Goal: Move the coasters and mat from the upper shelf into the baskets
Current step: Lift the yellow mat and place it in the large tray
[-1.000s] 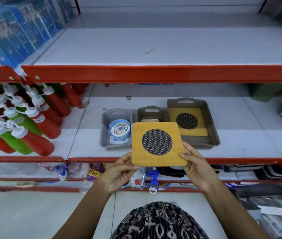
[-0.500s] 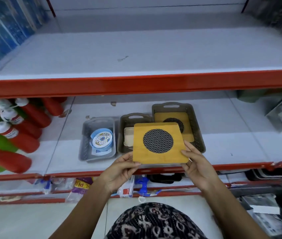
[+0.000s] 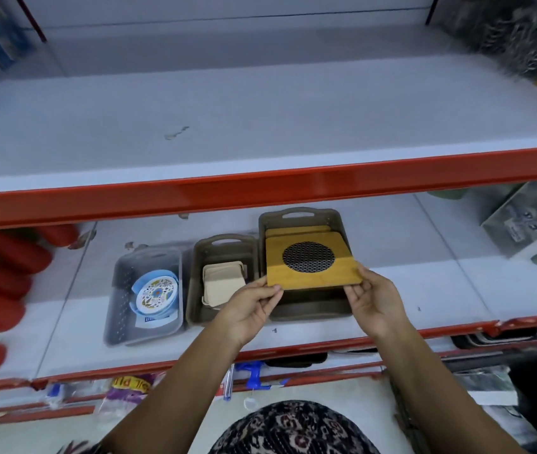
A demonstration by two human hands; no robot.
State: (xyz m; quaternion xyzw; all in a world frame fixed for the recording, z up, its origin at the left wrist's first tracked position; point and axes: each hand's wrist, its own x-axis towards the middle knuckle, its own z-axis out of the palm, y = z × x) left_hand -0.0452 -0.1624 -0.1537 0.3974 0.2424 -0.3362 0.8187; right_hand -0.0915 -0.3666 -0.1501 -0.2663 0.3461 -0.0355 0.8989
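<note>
I hold a square bamboo mat (image 3: 313, 263) with a round black mesh centre, flat, over the large brown basket (image 3: 309, 314) on the lower shelf. My left hand (image 3: 254, 303) pinches its near left corner and my right hand (image 3: 375, 299) grips its near right corner. Another bamboo mat (image 3: 296, 230) lies in that basket beneath it, mostly hidden. The small brown basket (image 3: 224, 244) beside it holds beige square coasters (image 3: 221, 283). A grey basket (image 3: 123, 290) at the left holds round blue patterned coasters (image 3: 155, 293). The upper shelf (image 3: 260, 119) is bare.
Red and green squeeze bottles (image 3: 1, 270) lie at the left of the lower shelf. A clear box (image 3: 532, 217) stands at its right. Red shelf edges (image 3: 260, 188) run across the view. Packaged goods hang below the lower shelf.
Both hands have carried the bamboo mat forward and to the right, from in front of the small basket to over the large brown basket. The view has tilted and shifted left.
</note>
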